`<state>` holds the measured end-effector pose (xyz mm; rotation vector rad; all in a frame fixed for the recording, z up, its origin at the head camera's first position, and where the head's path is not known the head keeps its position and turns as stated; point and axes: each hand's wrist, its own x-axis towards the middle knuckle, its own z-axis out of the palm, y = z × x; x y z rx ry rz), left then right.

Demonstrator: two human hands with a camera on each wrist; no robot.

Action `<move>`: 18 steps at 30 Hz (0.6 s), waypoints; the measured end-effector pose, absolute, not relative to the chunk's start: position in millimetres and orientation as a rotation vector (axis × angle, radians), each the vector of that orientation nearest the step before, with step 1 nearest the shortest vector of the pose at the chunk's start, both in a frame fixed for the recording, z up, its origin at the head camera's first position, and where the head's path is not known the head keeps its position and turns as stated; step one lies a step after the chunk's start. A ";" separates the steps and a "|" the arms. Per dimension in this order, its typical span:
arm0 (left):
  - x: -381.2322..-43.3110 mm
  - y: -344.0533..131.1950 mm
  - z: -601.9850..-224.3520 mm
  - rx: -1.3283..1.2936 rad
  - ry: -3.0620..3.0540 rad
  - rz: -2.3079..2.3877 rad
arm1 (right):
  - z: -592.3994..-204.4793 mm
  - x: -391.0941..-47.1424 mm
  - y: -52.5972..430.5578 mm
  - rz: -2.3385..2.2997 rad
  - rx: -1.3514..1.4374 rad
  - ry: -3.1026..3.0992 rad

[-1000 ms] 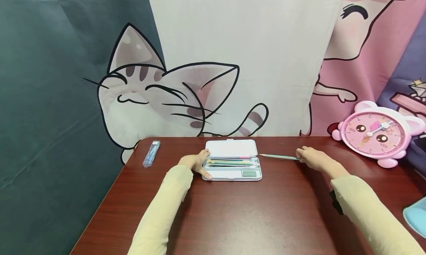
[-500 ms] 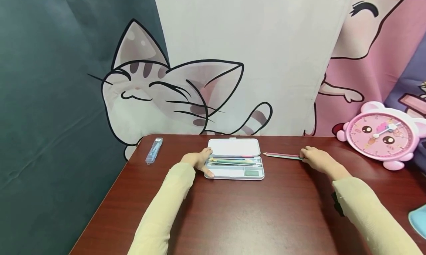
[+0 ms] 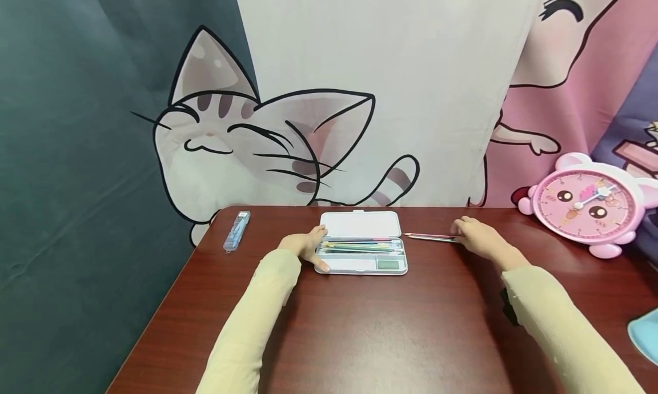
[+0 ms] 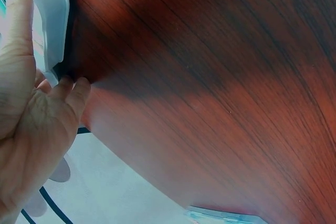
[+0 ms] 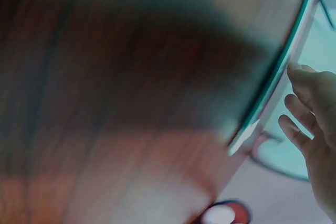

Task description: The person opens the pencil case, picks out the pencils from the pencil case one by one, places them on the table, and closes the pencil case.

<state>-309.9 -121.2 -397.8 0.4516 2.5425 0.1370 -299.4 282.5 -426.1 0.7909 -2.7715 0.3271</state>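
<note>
An open white pencil case [image 3: 360, 225] lies on the table, several pencils [image 3: 360, 246] in its rear compartment and a green block [image 3: 388, 264] in the front one. My left hand [image 3: 304, 249] holds the case's left end, its thumb over the front part and its fingers at the back corner. To the right of the case, a pinkish-red pencil and a green pencil [image 3: 429, 237] lie side by side. My right hand [image 3: 480, 241] is at their right end; in the right wrist view its fingertips [image 5: 295, 72] are spread beside the green pencil [image 5: 283, 59], one at or touching it.
A clear-and-blue slim packet [image 3: 237, 232] lies at the table's back left. The pink clock [image 3: 586, 204] stands at the back right, and a light blue object [image 3: 645, 336] shows at the right edge. A printed curtain [image 3: 411, 97] hangs behind the table [image 3: 360, 337].
The pinkish-red pencil has come into view beside the green one. My right hand has shifted slightly left along the pencils, which stay put. My left hand keeps its place on the case.
</note>
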 end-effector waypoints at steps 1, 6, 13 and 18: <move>-310.0 -121.5 -397.6 0.455 2.542 0.137 | -423.4 -300.1 275.7 0.345 0.785 -2.785; -310.3 -122.2 -397.9 0.467 2.543 0.135 | -414.6 -302.4 232.7 0.402 0.817 -2.809; -310.1 -123.4 -399.1 0.466 2.545 0.137 | -410.6 -299.1 166.2 0.412 1.042 -2.759; -308.4 -124.6 -399.8 0.483 2.549 0.162 | -411.5 -293.7 132.6 0.315 1.154 -2.755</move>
